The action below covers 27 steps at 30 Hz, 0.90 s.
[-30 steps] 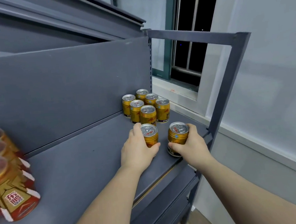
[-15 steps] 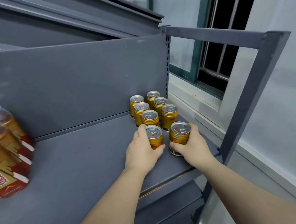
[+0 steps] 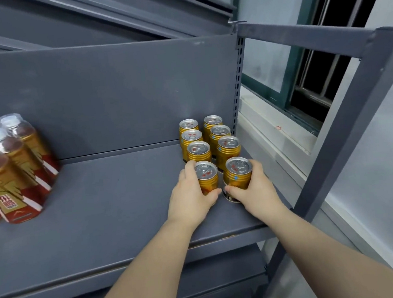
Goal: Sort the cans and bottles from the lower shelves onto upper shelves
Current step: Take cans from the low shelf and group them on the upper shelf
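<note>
1. Both hands are at the right end of the grey shelf (image 3: 104, 207), each wrapped around its own little gold can.
2. Left hand (image 3: 189, 203) grips the left can (image 3: 207, 172), fingers curled around the far side and thumb on the near side.
3. Right hand (image 3: 258, 193) grips the right can (image 3: 238, 171) the same way, thumb across the front near the base.
4. The two cans stand side by side, just about touching, lids up. I can't tell if the right one sits fully flat on the shelf.
5. Right behind them are six more cans (image 3: 228, 149) in two rows of three, running back to the back panel (image 3: 112, 97).
6. Way over on the left end of the same shelf is a bunch of bottles (image 3: 5, 183) with gold and red labels, well apart from the cans.
7. A window (image 3: 315, 63) sits past the shelf's right frame post (image 3: 349, 137).
</note>
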Each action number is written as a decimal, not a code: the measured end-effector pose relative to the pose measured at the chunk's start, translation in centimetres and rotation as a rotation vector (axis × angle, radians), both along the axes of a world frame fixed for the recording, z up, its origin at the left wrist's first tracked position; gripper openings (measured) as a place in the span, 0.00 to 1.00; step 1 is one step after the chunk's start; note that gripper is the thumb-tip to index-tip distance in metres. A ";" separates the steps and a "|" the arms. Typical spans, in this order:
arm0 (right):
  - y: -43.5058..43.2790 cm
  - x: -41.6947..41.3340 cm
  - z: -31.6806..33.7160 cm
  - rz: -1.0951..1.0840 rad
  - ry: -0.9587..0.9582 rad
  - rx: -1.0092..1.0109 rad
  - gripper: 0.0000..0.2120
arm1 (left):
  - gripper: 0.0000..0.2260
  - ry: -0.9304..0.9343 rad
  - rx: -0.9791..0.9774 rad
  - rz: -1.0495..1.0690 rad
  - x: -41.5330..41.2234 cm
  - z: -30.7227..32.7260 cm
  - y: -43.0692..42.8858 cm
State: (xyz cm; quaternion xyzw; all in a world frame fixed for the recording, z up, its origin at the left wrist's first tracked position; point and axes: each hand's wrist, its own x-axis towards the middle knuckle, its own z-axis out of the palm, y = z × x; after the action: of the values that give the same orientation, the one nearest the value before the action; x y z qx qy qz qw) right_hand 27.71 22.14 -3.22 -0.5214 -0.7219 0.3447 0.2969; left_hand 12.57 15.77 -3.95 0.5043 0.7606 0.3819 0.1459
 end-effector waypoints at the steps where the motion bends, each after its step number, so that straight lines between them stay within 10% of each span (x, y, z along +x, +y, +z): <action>1: 0.1 0.1 0.0 0.013 0.007 -0.003 0.41 | 0.41 -0.006 0.000 0.004 0.1 0.0 -0.1; 27: 0.8 0.3 0.3 0.026 -0.011 0.036 0.38 | 0.43 -0.026 -0.025 0.112 1.0 -0.5 0.4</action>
State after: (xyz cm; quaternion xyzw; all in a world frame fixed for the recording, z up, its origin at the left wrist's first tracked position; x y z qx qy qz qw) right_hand 28.06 22.94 -2.90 -0.5084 -0.7364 0.3325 0.2980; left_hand 13.59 16.16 -4.48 0.4541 0.7904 0.3865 0.1405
